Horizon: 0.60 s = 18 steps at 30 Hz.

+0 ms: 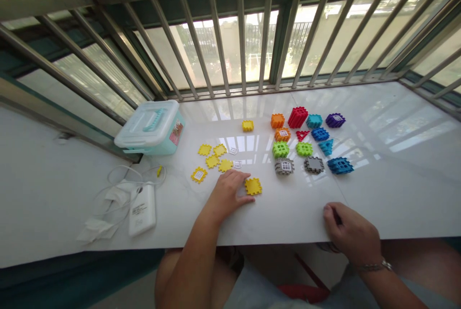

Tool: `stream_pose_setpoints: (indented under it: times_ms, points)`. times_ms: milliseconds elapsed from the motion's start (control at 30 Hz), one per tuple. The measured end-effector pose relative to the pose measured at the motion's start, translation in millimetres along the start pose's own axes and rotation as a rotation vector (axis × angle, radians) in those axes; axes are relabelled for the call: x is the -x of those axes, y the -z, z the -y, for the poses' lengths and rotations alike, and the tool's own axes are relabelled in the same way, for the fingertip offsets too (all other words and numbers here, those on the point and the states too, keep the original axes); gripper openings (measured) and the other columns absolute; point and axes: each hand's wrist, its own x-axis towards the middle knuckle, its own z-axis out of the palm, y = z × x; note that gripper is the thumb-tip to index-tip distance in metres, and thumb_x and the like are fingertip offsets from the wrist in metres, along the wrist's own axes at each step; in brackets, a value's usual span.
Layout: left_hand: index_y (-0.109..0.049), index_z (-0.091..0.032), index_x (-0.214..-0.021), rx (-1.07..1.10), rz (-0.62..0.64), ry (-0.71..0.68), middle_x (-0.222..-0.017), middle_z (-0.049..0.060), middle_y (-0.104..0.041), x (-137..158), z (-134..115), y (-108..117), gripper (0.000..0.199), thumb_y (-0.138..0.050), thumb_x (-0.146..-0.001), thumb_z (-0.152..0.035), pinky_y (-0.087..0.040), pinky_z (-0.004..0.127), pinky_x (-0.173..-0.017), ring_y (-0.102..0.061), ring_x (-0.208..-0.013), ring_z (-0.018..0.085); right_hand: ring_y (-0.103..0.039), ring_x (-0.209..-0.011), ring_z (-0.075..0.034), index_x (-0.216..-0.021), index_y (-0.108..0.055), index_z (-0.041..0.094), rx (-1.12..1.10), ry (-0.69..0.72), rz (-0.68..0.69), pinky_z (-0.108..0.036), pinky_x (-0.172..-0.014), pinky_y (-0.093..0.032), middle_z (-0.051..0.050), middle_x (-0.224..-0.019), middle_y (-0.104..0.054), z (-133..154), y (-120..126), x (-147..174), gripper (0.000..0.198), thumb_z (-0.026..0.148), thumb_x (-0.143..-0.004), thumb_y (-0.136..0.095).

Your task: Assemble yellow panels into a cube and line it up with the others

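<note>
The left hand (227, 190) is parted around the yellow tile (253, 186), apparently so that its edges are bracketed; contact cannot be confirmed. The right hand (355, 230) is curled, with nothing visible inside. On the table (281, 225), the lidded box (144, 132) is set aside; coloured stacks (297, 117) are grouped, seemingly by shade. Print on the power bank (146, 210) cannot be read.

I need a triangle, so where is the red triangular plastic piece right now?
The red triangular plastic piece lies right of centre in the head view, between the nearer orange square plastic stack and a blue square plastic stack.
</note>
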Motion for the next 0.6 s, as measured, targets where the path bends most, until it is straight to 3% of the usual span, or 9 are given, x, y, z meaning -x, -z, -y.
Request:
stream_pose_setpoints:
  times_ms: [200,600]
  points:
    - [-0.068,-0.027,-0.132,0.022,0.017,0.018,-0.126,0.007,-0.077,-0.7,1.6,0.0,0.059,-0.098,-0.081,-0.034,-0.052,0.052,-0.113,-0.068,-0.123,0.032,-0.064,-0.065,-0.018,-0.092,-0.073,0.023,-0.012,-0.014,0.010,-0.031,-0.062,-0.037,-0.001,-0.072,-0.070,-0.5,1.5,0.9,0.033,0.043,-0.107,-0.052]
    - [-0.067,-0.028,-0.134,0.039,0.021,-0.018,-0.129,0.006,-0.076,-1.7,-3.5,-0.2,0.049,-0.088,-0.089,-0.028,-0.049,0.052,-0.117,-0.068,-0.124,0.029,-0.064,-0.065,-0.019,-0.091,-0.074,0.022,-0.017,-0.018,0.006,-0.032,-0.062,-0.036,-0.003,-0.071,-0.070,1.6,3.5,-0.3,0.034,0.043,-0.107,-0.052]
